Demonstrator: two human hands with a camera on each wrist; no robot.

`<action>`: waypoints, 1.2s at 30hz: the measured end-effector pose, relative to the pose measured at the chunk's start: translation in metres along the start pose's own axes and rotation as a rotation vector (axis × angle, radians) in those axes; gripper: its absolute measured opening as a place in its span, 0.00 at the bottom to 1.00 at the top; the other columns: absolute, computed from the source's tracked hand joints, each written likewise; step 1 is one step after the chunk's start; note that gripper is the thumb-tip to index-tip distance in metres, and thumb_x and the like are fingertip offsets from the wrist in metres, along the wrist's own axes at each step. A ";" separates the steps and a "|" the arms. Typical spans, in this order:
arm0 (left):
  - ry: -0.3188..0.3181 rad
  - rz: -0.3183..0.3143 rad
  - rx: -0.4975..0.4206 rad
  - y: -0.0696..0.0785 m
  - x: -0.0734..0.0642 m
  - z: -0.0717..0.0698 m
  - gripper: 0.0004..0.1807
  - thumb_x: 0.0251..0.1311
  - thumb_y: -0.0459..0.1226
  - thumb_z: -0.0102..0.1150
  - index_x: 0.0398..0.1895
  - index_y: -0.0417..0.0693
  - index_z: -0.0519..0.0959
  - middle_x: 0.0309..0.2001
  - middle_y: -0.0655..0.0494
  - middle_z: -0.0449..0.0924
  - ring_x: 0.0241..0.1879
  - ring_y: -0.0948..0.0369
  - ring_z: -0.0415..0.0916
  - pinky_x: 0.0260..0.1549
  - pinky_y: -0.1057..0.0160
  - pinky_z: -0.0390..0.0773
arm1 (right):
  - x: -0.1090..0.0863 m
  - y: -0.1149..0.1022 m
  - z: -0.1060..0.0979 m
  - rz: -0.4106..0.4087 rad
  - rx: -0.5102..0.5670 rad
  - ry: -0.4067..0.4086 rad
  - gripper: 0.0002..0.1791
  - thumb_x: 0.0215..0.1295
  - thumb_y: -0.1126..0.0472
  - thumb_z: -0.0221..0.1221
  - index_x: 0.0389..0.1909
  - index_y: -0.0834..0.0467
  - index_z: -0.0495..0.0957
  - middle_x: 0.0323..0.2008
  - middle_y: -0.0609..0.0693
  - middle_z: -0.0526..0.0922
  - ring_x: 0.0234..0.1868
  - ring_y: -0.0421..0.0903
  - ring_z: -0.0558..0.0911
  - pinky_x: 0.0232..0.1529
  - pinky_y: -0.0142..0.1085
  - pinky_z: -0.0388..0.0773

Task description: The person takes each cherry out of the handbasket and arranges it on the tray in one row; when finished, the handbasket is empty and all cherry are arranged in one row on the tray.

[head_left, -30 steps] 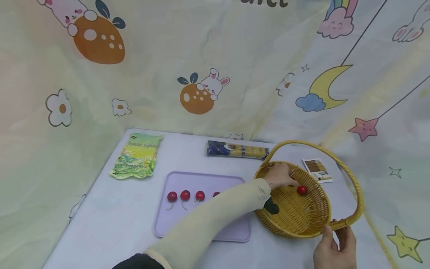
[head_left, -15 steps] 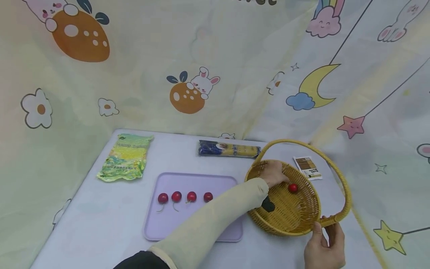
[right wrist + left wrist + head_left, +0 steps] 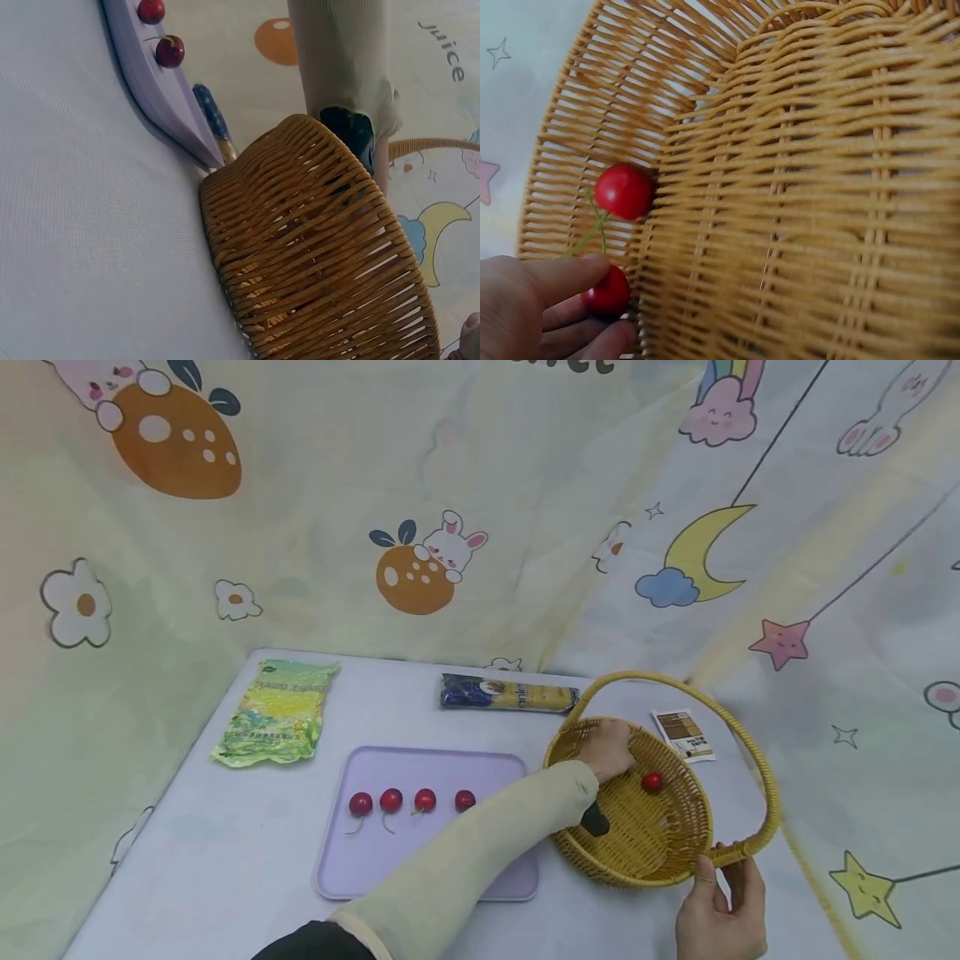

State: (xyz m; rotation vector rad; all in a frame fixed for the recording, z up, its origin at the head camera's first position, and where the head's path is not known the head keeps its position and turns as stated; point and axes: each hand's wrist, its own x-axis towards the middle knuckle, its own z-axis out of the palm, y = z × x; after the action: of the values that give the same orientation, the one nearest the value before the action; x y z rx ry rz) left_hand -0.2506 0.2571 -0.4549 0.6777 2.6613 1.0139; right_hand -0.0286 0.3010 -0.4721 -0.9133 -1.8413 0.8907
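My left hand [image 3: 609, 750] reaches into the yellow wicker basket [image 3: 648, 852] in the head view. The left wrist view shows its thumb and fingers pinching a red cherry [image 3: 606, 292] against the basket's inner wall. Beside it lies another cherry [image 3: 625, 192], glossy red, with thin green stems between the two. At the basket's near right side, my right hand [image 3: 723, 910] grips the rim where the arched handle [image 3: 768, 814] joins it. Only a bit of that hand's thumb [image 3: 471, 335] shows in the right wrist view.
Several cherries lie in a row on a purple tray [image 3: 442, 768] left of the basket, partly behind the left sleeve [image 3: 480, 835]. Behind are a green-yellow bag [image 3: 277, 714], a long blue and yellow packet [image 3: 510, 692] and a small white-brown sachet [image 3: 684, 735].
The head view has shifted, so the table and basket appear further left. Both hands stay at the basket, the left inside it and the right at the handle base.
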 end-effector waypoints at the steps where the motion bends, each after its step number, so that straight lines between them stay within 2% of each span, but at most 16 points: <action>1: -0.011 0.009 -0.004 -0.001 -0.001 -0.002 0.28 0.61 0.35 0.74 0.17 0.53 0.61 0.19 0.62 0.54 0.16 0.66 0.56 0.14 0.68 0.60 | -0.001 0.000 -0.001 0.005 -0.001 -0.003 0.28 0.72 0.58 0.64 0.72 0.48 0.74 0.62 0.58 0.82 0.61 0.32 0.79 0.59 0.22 0.77; 4: -0.044 0.049 -0.029 -0.003 -0.005 -0.012 0.30 0.64 0.34 0.71 0.14 0.52 0.59 0.15 0.61 0.50 0.14 0.66 0.50 0.14 0.68 0.57 | 0.000 0.000 -0.004 0.042 -0.023 -0.024 0.29 0.74 0.55 0.62 0.74 0.46 0.71 0.66 0.57 0.80 0.64 0.34 0.77 0.63 0.26 0.76; 6: -0.060 0.080 -0.056 -0.003 -0.010 -0.019 0.25 0.63 0.35 0.72 0.13 0.51 0.68 0.12 0.63 0.57 0.14 0.67 0.53 0.15 0.70 0.59 | 0.000 0.000 -0.006 0.083 -0.054 -0.045 0.29 0.77 0.52 0.58 0.76 0.43 0.68 0.69 0.57 0.78 0.68 0.36 0.75 0.66 0.30 0.75; 8: -0.074 0.114 -0.069 -0.002 -0.016 -0.028 0.18 0.64 0.36 0.72 0.17 0.50 0.78 0.14 0.63 0.68 0.16 0.68 0.59 0.17 0.71 0.62 | 0.002 0.001 -0.007 0.116 -0.072 -0.062 0.29 0.79 0.51 0.55 0.77 0.41 0.65 0.70 0.56 0.76 0.70 0.38 0.74 0.68 0.32 0.74; 10: -0.074 0.153 -0.065 0.000 -0.023 -0.036 0.08 0.64 0.37 0.72 0.26 0.51 0.87 0.22 0.65 0.80 0.20 0.70 0.65 0.21 0.74 0.66 | 0.003 0.001 -0.008 0.138 -0.079 -0.073 0.29 0.80 0.51 0.54 0.78 0.41 0.64 0.71 0.57 0.75 0.72 0.40 0.73 0.69 0.33 0.73; 12: -0.074 0.206 -0.052 0.000 -0.030 -0.045 0.01 0.65 0.37 0.72 0.36 0.52 0.90 0.31 0.65 0.86 0.25 0.72 0.71 0.25 0.76 0.70 | 0.005 0.001 -0.008 0.147 -0.078 -0.075 0.29 0.80 0.51 0.53 0.79 0.41 0.63 0.71 0.57 0.75 0.72 0.41 0.72 0.70 0.34 0.73; 15: -0.089 0.311 -0.031 -0.002 -0.039 -0.060 0.08 0.66 0.38 0.70 0.47 0.53 0.90 0.41 0.66 0.89 0.33 0.76 0.77 0.33 0.80 0.73 | 0.007 0.000 -0.007 0.141 -0.082 -0.072 0.29 0.79 0.50 0.53 0.79 0.40 0.63 0.72 0.55 0.74 0.72 0.39 0.72 0.70 0.36 0.73; 18: -0.114 0.377 -0.046 -0.008 -0.049 -0.077 0.11 0.67 0.40 0.71 0.51 0.54 0.89 0.44 0.67 0.89 0.38 0.78 0.80 0.38 0.82 0.74 | 0.007 0.000 -0.004 0.090 -0.053 -0.055 0.29 0.77 0.50 0.56 0.77 0.41 0.66 0.70 0.55 0.77 0.69 0.37 0.75 0.68 0.33 0.74; 21: -0.121 0.395 -0.080 -0.019 -0.061 -0.095 0.14 0.67 0.41 0.71 0.54 0.55 0.88 0.46 0.68 0.90 0.39 0.81 0.80 0.43 0.83 0.73 | 0.007 -0.001 -0.002 0.066 -0.031 -0.049 0.29 0.76 0.51 0.58 0.75 0.41 0.69 0.68 0.55 0.78 0.66 0.35 0.77 0.66 0.31 0.75; 25: -0.139 0.392 -0.140 -0.037 -0.075 -0.113 0.16 0.67 0.41 0.70 0.57 0.54 0.87 0.48 0.67 0.90 0.40 0.84 0.80 0.44 0.84 0.74 | 0.006 -0.002 -0.001 0.121 -0.048 -0.068 0.29 0.77 0.49 0.55 0.77 0.39 0.66 0.71 0.54 0.76 0.69 0.35 0.74 0.69 0.32 0.74; 32: -0.180 0.425 -0.214 -0.077 -0.101 -0.143 0.17 0.66 0.38 0.71 0.57 0.48 0.87 0.48 0.62 0.91 0.41 0.80 0.83 0.43 0.80 0.80 | 0.002 -0.003 0.000 0.169 -0.063 -0.093 0.29 0.79 0.49 0.52 0.78 0.38 0.63 0.73 0.53 0.73 0.73 0.37 0.71 0.72 0.36 0.71; 36: -0.186 0.408 -0.227 -0.102 -0.116 -0.154 0.16 0.65 0.36 0.71 0.56 0.47 0.87 0.49 0.61 0.90 0.44 0.78 0.84 0.44 0.78 0.81 | 0.001 -0.003 0.001 0.174 -0.068 -0.094 0.29 0.79 0.48 0.53 0.78 0.38 0.64 0.73 0.52 0.73 0.73 0.36 0.70 0.72 0.37 0.71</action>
State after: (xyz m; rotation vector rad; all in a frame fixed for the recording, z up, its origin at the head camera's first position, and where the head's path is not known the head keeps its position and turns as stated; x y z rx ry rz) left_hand -0.2388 0.0456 -0.4057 1.2260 2.2507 1.2564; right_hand -0.0309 0.2996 -0.4696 -1.1043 -1.9034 0.9975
